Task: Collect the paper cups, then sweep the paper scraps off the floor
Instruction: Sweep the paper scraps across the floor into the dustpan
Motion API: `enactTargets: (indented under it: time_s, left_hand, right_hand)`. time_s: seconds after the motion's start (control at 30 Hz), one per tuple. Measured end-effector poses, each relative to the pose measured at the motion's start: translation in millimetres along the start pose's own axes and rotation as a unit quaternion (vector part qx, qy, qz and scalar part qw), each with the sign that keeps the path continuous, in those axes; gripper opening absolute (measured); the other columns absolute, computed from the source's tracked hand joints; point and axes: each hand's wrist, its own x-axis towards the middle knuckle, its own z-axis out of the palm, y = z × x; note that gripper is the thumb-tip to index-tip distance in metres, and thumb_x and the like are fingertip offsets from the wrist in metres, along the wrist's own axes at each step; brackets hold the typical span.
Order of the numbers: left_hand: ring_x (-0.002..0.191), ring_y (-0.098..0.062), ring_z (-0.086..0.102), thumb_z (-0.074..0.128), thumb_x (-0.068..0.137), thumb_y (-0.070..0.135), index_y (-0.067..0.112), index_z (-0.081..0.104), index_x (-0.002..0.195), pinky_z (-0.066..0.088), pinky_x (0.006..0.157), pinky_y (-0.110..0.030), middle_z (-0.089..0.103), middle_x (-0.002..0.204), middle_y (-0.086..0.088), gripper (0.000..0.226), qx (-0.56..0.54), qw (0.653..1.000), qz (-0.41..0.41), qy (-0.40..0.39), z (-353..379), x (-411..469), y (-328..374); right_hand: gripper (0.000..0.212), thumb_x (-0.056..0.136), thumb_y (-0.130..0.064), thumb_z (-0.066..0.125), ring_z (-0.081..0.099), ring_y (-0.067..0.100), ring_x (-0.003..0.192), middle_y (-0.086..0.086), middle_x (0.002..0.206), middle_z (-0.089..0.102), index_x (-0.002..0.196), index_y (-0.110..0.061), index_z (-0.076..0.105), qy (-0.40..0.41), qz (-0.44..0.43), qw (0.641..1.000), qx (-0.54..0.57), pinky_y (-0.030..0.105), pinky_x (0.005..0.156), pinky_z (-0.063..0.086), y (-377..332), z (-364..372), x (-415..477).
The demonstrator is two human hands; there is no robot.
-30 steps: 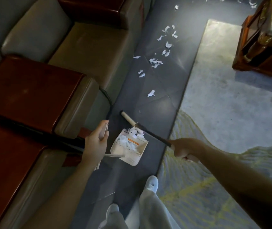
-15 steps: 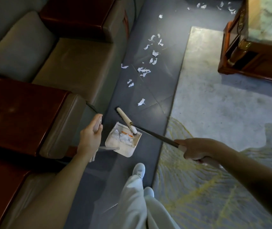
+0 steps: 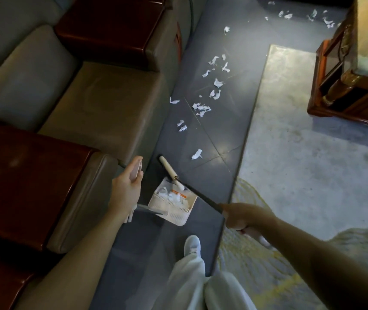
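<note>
Two hands working: left hand (image 3: pixel 126 189) grips dustpan (image 3: pixel 174 205) by its handle, mouth toward paper scraps (image 3: pixel 201 108); right hand (image 3: pixel 240 217) clenches broom (image 3: pixel 170 171), head at the lip, presumably for raking in.

I have just one camera here. It sits on the person's head and looks forward and down, with a wide view. Both arms reach in from the bottom. The left hand (image 3: pixel 126 189) and right hand (image 3: pixel 241 217) are close below it, holding the dustpan (image 3: pixel 172 202) and broom (image 3: pixel 201 195) near the middle. The floor (image 3: pixel 223 121) runs away up the picture, with the sofa (image 3: pixel 102 104) on the left and the rug (image 3: pixel 312 164) on the right. The far paper scraps (image 3: pixel 202 107) look small.
</note>
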Motion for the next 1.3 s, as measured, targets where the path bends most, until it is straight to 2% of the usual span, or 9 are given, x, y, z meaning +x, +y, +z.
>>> enactTargets:
  time_s: [0.1,0.23,0.4,0.57,0.7,0.83,0.9,1.07,1.3]
  left_hand:
    - [0.116,-0.013,0.056,0.054,0.096,0.011,0.024,0.058,0.132,0.04,0.095,-0.021,0.062,0.128,0.003,0.038,-0.002,1.0,0.016,-0.014,1,12,7]
    - [0.12,-0.015,0.056,0.055,0.096,0.007,0.018,0.058,0.132,0.041,0.104,-0.027,0.059,0.129,0.008,0.038,-0.023,0.999,0.026,-0.028,8,26,16]
    - [0.115,-0.001,0.051,0.055,0.094,0.002,0.015,0.06,0.129,0.032,0.093,0.0,0.056,0.122,0.016,0.038,-0.029,0.998,0.058,-0.022,29,47,39]
    - [0.103,-0.021,0.062,0.053,0.095,0.008,0.021,0.06,0.128,0.049,0.09,-0.034,0.067,0.117,0.0,0.036,-0.018,0.999,0.021,0.027,54,76,62]
    - [0.109,-0.022,0.061,0.053,0.096,0.009,0.02,0.06,0.129,0.047,0.098,-0.036,0.066,0.121,0.0,0.036,-0.006,0.999,0.013,0.03,73,103,78]
    - [0.106,-0.017,0.06,0.053,0.096,0.013,0.022,0.06,0.13,0.044,0.095,-0.027,0.065,0.12,0.002,0.035,0.002,0.999,-0.002,0.042,86,125,93]
    - [0.107,-0.016,0.059,0.053,0.097,0.014,0.021,0.059,0.131,0.042,0.093,-0.023,0.065,0.123,-0.001,0.035,0.006,0.999,-0.001,0.046,94,135,101]
    - [0.114,-0.021,0.057,0.051,0.097,0.014,0.025,0.057,0.133,0.045,0.097,-0.034,0.061,0.122,0.007,0.038,-0.016,0.998,-0.045,0.045,101,154,108]
    - [0.103,-0.04,0.062,0.052,0.097,0.016,0.032,0.058,0.129,0.052,0.089,-0.055,0.065,0.118,-0.013,0.037,-0.036,0.994,-0.073,0.077,93,186,112]
  right_hand:
    - [0.062,0.085,0.004,0.042,0.042,0.008,0.024,0.007,0.05,0.052,0.142,-0.019,0.033,-0.056,0.012,0.995,0.084,0.016,0.031,0.035,4,-16,-15]
    - [0.054,0.087,0.003,0.042,0.044,0.01,0.03,0.008,0.057,0.048,0.137,-0.017,0.039,-0.029,0.003,0.996,0.081,0.021,0.033,0.038,13,-49,-37]
    - [0.06,0.091,0.0,0.045,0.043,0.005,0.023,0.005,0.064,0.047,0.146,-0.018,0.03,0.043,0.019,0.997,0.065,0.017,0.03,0.036,33,-94,-38]
    - [0.062,0.095,-0.004,0.045,0.047,0.007,0.033,0.001,0.067,0.046,0.15,-0.026,0.026,0.105,0.039,0.992,0.065,0.013,0.028,0.03,60,-144,-2]
    - [0.057,0.095,-0.004,0.046,0.047,0.008,0.047,0.001,0.071,0.047,0.148,-0.02,0.031,0.099,0.043,0.992,0.069,0.011,0.027,0.028,73,-170,33]
    - [0.062,0.093,-0.004,0.047,0.049,0.008,0.05,0.008,0.094,0.055,0.149,-0.022,0.03,0.034,0.03,0.997,0.07,0.011,0.028,0.031,80,-170,49]
    - [0.066,0.092,-0.003,0.047,0.05,0.009,0.048,0.006,0.088,0.053,0.15,-0.026,0.027,0.009,0.024,0.998,0.062,0.013,0.029,0.033,86,-171,45]
    - [0.063,0.092,-0.001,0.043,0.043,0.007,0.037,0.005,0.07,0.05,0.146,-0.031,0.03,-0.038,0.009,0.996,0.083,0.017,0.033,0.035,119,-216,28]
    - [0.073,0.089,0.004,0.042,0.04,0.009,0.031,0.008,0.054,0.046,0.148,-0.034,0.022,-0.025,-0.01,0.993,0.113,0.02,0.035,0.037,123,-295,31]
